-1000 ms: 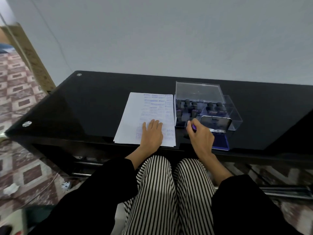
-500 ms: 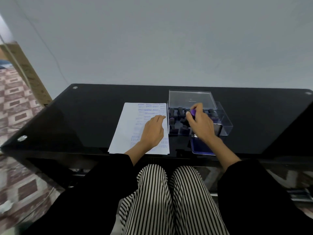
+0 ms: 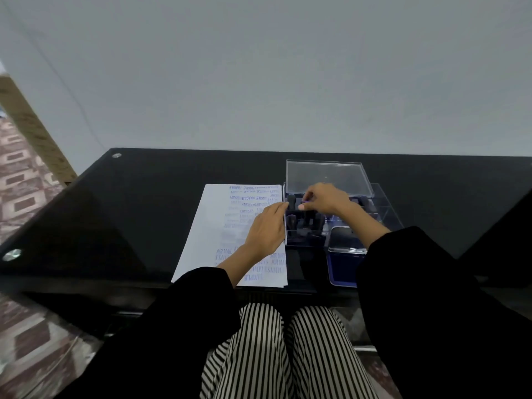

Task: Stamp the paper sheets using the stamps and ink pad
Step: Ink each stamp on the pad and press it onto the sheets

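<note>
White paper sheets (image 3: pixel 210 226) covered in blue stamp marks lie on the black glass table (image 3: pixel 144 208). My left hand (image 3: pixel 266 230) rests flat on the sheets' right side, fingers straight. To the right stands a clear plastic stamp box (image 3: pixel 385 208) with several dark stamps (image 3: pixel 292 201) upright in it. My right hand (image 3: pixel 324 198) reaches over the box and pinches a purple-tipped stamp (image 3: pixel 307 200) among the others. The blue ink pad (image 3: pixel 342 270) lies open at the table's front edge, partly hidden by my right sleeve.
The box's clear lid (image 3: pixel 326 178) stands open behind it. A grey wall rises beyond the table. My striped trousers (image 3: pixel 276 349) are below the table's front edge. Patterned floor tiles (image 3: pixel 20 180) show at the left.
My right hand has moved from the ink pad up and left into the stamp box, carrying the purple-tipped stamp. My left hand stayed on the sheets. The camera tilted upward.
</note>
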`<state>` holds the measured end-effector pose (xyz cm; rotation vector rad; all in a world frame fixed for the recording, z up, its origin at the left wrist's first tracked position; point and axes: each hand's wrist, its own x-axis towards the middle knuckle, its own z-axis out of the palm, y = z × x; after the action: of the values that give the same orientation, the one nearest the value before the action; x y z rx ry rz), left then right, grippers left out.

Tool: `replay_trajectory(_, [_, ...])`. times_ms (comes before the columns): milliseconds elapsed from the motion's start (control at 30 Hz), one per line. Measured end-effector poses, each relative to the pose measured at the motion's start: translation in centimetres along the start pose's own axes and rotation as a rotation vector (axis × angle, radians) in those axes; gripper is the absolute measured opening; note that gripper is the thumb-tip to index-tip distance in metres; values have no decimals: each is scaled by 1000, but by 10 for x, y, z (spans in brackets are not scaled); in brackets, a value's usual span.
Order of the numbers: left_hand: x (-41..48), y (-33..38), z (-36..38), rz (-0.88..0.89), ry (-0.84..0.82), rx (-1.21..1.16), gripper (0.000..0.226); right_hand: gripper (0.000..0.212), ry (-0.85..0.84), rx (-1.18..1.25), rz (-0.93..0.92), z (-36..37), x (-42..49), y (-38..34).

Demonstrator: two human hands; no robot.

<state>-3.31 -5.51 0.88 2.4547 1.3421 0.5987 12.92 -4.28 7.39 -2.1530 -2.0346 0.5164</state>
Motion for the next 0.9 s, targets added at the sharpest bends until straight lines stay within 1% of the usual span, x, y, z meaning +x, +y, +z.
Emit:
replay_trajectory(267, [-2,-6,4,36,13,-7,53,35,161,-13,55,12,-4,-9])
replay_trajectory(467, [-3,-3,4,41,11,-4,53,32,246,166,80,23,-13,-6])
replay_trajectory(700, [-5,-2,3,31,2,13,52,33,211,151,160,25,-17,-10])
replay_trajectory(900, [-6,-3,4,37,-1,19,52,24,147,81,119,20,-20,-6])
